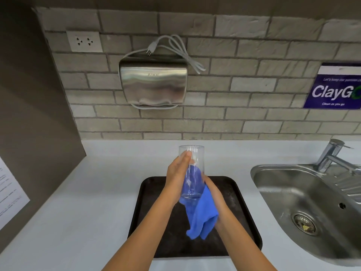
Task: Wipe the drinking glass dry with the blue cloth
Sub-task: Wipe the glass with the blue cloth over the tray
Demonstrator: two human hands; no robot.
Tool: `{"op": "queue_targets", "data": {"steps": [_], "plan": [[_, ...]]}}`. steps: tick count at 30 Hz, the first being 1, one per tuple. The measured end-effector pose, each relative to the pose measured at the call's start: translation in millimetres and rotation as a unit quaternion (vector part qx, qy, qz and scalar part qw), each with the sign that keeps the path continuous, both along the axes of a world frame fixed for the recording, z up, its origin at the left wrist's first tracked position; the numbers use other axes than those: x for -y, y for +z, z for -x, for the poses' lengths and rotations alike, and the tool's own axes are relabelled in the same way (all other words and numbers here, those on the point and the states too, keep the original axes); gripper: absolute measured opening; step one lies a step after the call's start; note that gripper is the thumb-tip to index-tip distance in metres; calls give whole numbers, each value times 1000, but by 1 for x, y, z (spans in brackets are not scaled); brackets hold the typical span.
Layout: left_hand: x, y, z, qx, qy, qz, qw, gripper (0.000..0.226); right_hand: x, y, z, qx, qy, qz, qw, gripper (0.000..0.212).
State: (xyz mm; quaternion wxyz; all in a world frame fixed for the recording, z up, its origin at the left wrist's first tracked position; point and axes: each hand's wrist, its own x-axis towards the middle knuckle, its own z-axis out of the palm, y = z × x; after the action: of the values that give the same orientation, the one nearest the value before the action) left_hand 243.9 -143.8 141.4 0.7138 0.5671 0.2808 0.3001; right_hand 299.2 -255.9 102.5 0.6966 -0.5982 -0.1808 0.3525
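The drinking glass point(192, 171) sits at the centre of the frame, held up in the air above the dark tray point(237, 208), with my left hand point(176, 178) wrapped along its left wall, fingers closed on it and the thumb tip near the rim. My right hand point(214, 194) presses the blue cloth point(202, 216) against the lower right of the glass, fingers curled into the fabric; blue shows through the wall, though I cannot tell whether it lies inside or behind. The risk I see is slip: a wet smooth wall in a one-sided grip could slide down onto the tray if I twist the cloth too hard, and the loose hanging corner could snag. The glass's long axis runs nearly up and down the frame, leaning slightly, with its open mouth toward the top, away from me, and its thick base toward the bottom. The pale worktop point(101, 192) surrounds the tray, and the steel sink point(289, 194) lies at the right.
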Motion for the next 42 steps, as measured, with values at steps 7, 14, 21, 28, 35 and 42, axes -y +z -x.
{"op": "queue_targets", "data": {"steps": [7, 14, 21, 28, 35, 42], "plan": [[15, -18, 10, -84, 86, -220, 968, 62, -14, 1, 20, -24, -140, -64, 988, 36], [13, -17, 15, -75, 67, -116, 988, 65, -17, -17, 61, 270, -139, 30, 952, 51], [14, -27, 29, -27, -36, -9, 999, 67, -22, 9, 40, 218, -131, -33, 967, 40], [13, -22, 28, 9, -31, 53, 998, 59, -17, 13, 47, 252, -115, -17, 961, 38], [12, -20, 31, -15, -41, 68, 997, 56, -18, 17, 40, 159, -101, -25, 982, 34], [6, 0, 21, -19, -4, 44, 999, 36, 1, 13, 27, -9, 30, 7, 999, 28]]}}
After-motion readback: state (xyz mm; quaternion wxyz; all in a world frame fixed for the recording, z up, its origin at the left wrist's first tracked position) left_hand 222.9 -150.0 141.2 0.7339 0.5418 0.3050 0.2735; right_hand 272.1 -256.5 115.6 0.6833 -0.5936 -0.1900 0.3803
